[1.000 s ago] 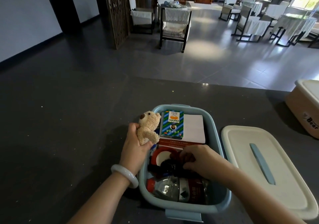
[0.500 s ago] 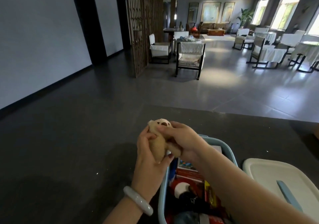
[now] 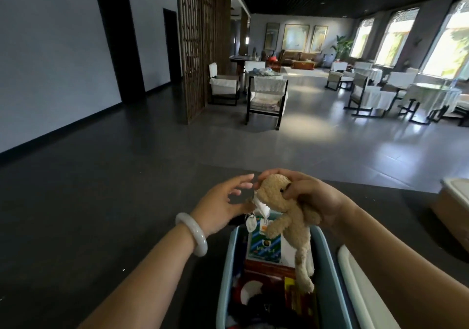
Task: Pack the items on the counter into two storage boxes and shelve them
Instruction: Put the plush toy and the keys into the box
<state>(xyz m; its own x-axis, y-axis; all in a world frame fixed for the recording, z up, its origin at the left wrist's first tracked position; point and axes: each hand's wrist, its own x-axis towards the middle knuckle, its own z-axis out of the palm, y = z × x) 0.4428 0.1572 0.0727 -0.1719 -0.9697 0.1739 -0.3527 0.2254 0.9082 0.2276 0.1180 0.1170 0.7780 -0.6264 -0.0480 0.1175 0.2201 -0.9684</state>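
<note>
Dangling over the blue storage box (image 3: 330,273), a tan plush bear (image 3: 289,217) was seen in the head view, gripped about its head by the right hand (image 3: 314,202), whose fingers and thumb were curled round it. The bear's body and legs were hung down into the box's open top, with one foot just above the packed contents. A white tag (image 3: 262,208) and a small keyring were attached at the bear's neck, on the side facing the left hand (image 3: 220,207). That hand was held released, its fingers straight and spread, with the thumb tip just beside the keyring; whether it was touched could not be told. A pale bracelet (image 3: 193,237) was worn on the left wrist.

Inside the box a green-and-blue striped packet (image 3: 264,247) was laid flat at the far end, with red and dark items packed nearer the person; these were too dim to be named. The box was set on the dark counter (image 3: 101,240), and a white lid (image 3: 355,285) was laid just beside it on the right. A second, beige box (image 3: 451,214) with a pale lid was placed well apart at the counter's right edge.
</note>
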